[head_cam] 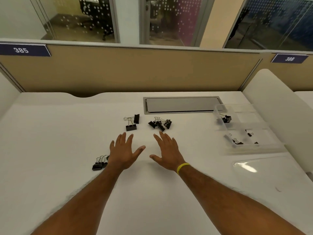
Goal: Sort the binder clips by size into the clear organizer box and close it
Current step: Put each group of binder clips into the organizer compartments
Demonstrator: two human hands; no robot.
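On the white bench [67,133], the widest thing in play, both hands lie flat with fingers spread and hold nothing: the left hand [122,150] and the right hand [166,150], with its yellow wristband [182,167], each have an empty, fully open grip. To the right, well apart from the hands, sits the clear organizer box [250,146], open, with a few clips already in it: 1 in a far compartment and several smaller ones in the nearer compartments, though the see-through walls make it hard to tell exactly which cell each sits in. Its clear lid [250,165] lies flat on the bench just in front of it. Most of the sorting looks undone. A tangled pile of clips [160,123] lies just beyond the right fingertips; lifting 1 from it could drag its neighbours along by their interlocked wire handles and scatter them. 2 larger clips [132,122] sit beyond the left fingertips, and a row of clips [100,162] lies close beside the left wrist, where a careless sweep of the forearm could knock them toward the bench edge. The likeliest error is misjudging size between near-alike clips and dropping 1 in the wrong cell. An upright handle could also stop the lid from closing.
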